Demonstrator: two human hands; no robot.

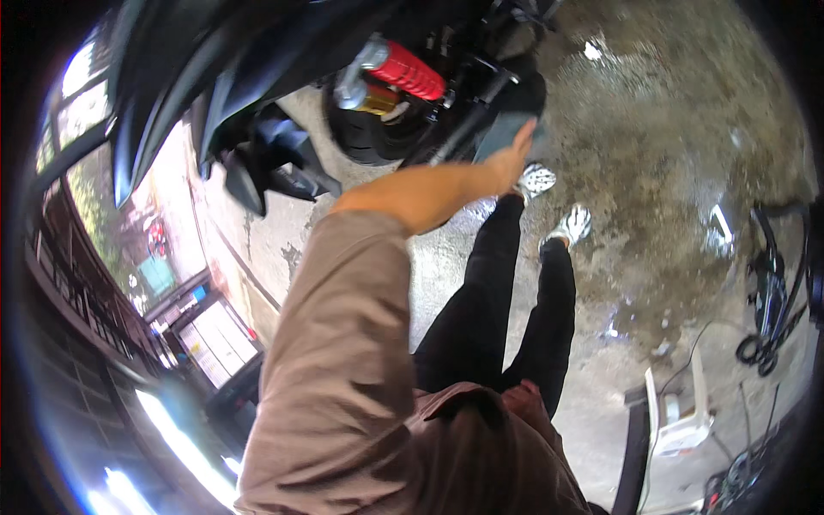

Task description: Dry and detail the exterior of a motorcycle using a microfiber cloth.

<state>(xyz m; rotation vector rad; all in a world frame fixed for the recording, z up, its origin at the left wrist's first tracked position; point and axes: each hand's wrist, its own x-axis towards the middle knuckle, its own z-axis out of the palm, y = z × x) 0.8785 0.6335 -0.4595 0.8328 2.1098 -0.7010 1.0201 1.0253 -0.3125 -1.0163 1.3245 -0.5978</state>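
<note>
My left hand (512, 159) reaches across in front of me beside the lower part of a dark motorcycle (257, 58), its fingers pointing away from me. A flat grey-blue piece (505, 134), blurred, lies right at the hand; whether I hold it or only pass over it cannot be made out. Close by on the motorcycle are a shock absorber with a red coil spring (412, 71), its gold cylinder (380, 100) and a black tyre (367, 135). Dark pointed body panels (154, 103) jut out at the upper left. My right hand is out of view.
Wet, stained concrete floor (644, 141) stretches right of my shoes (573, 222). A white plastic chair (682, 431) stands at lower right, near a thin cable. Black metal equipment (769, 290) sits at the right edge. A framed board (219, 341) is at left.
</note>
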